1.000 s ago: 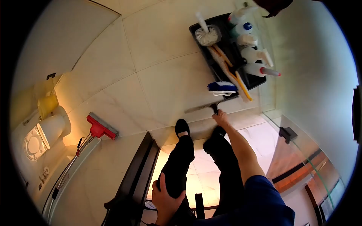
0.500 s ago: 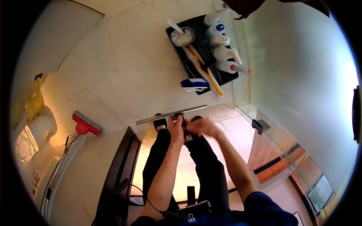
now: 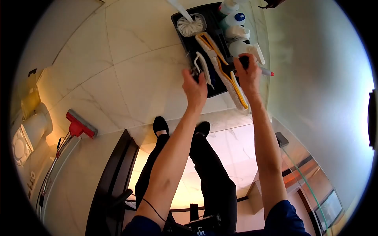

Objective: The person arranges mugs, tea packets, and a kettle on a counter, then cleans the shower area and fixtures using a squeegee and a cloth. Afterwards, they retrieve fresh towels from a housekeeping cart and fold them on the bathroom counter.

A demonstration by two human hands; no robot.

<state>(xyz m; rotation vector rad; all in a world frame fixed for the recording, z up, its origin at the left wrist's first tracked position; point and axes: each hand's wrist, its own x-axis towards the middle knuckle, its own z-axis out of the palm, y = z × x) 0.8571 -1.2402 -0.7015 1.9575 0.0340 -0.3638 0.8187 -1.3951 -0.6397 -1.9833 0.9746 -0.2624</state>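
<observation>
In the head view, my right hand (image 3: 249,76) is closed around the black handle of a window washer (image 3: 236,92), which has a white fleece sleeve and yellow trim. The washer lies across or just above the black tray (image 3: 214,93). At the tray's near left edge, my left hand (image 3: 195,88) has its thumb and fingers around a scrub brush (image 3: 203,69) with a white handle. The brush stands on edge, its bristles mostly hidden. I cannot make out the squeegee clearly.
White spray bottles (image 3: 239,48) line the tray's right side, and a container with a white mop-like brush (image 3: 191,25) sits at its far left. A red floor mop (image 3: 81,126) leans at left near the toilet (image 3: 21,145). Glass panels (image 3: 307,173) stand at right.
Both hands have moved forward from the squeegee near my feet to the tray. The window washer looks raised and shifted right. The scrub brush has turned from lying sideways to nearly upright.
</observation>
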